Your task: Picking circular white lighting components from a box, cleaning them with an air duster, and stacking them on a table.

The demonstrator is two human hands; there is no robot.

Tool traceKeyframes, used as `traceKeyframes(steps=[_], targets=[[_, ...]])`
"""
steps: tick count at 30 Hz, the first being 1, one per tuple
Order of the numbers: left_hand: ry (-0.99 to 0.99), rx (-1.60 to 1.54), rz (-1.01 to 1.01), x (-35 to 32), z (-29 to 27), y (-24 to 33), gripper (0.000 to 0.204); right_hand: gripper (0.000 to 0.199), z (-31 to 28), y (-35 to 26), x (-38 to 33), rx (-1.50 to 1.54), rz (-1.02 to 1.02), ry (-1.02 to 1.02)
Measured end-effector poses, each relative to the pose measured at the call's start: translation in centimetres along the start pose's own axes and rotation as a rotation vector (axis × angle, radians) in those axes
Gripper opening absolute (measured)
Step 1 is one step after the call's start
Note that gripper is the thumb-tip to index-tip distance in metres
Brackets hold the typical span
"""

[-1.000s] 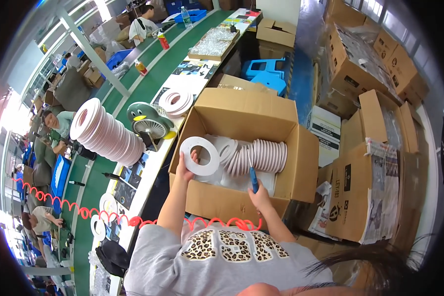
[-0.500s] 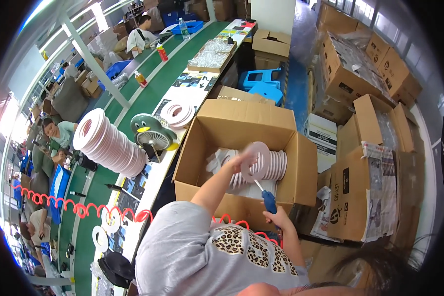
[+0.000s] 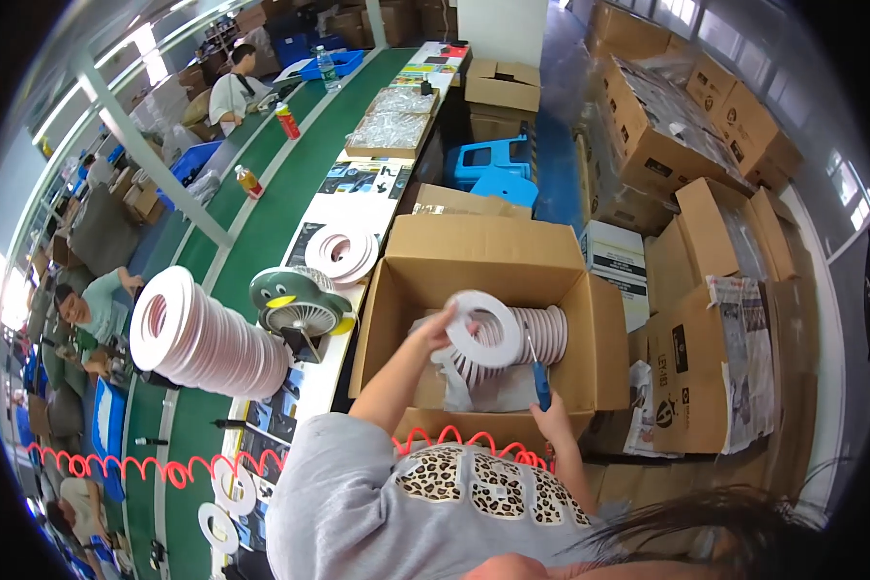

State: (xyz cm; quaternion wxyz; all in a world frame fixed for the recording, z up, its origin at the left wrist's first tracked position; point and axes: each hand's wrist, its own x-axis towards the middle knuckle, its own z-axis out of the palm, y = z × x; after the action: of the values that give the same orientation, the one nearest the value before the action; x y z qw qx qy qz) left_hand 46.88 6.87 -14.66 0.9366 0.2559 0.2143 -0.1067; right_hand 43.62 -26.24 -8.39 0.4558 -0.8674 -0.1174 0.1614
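Observation:
My left hand (image 3: 437, 329) is closed on the edge of a flat white ring (image 3: 508, 335), raised over an open cardboard box (image 3: 604, 353). In my right hand (image 3: 554, 422), at the box's near side, is a blue air gun (image 3: 540, 383) with a thin metal nozzle. The nozzle points up, a little right of the ring. Below the held ring, a row of similar rings (image 3: 548, 333) stands on edge inside the box, beside crumpled white wrapping. A red coiled hose (image 3: 454, 437) crosses in front of my body toward my right hand.
On the bench at left stand a tall leaning stack of rings (image 3: 213, 338), a small green fan (image 3: 300, 302) and a lower ring pile (image 3: 343, 253). Beyond runs a green conveyor (image 3: 300, 155). Blue stools (image 3: 493, 174) and cartons (image 3: 706, 358) stand behind and right. Other people sit across the conveyor.
The ring in my left hand has moved slightly left and down and has turned, showing a white face. The air gun's nozzle has swung to the right, away from the ring. The view has shifted.

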Motion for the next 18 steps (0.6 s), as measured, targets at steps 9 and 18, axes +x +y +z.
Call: traceKeyframes(steps=[9, 18], targets=[[0.569, -0.407, 0.908, 2.8, -9.3, 17.9, 0.036, 0.029, 1.8, 1.1, -0.8, -0.041, 0.150, 0.241], [0.384, -0.207, 0.672, 5.6, -12.6, 15.8, 0.044, 0.033, 3.4, 1.5, -2.2, 0.016, 0.241, 0.278]])
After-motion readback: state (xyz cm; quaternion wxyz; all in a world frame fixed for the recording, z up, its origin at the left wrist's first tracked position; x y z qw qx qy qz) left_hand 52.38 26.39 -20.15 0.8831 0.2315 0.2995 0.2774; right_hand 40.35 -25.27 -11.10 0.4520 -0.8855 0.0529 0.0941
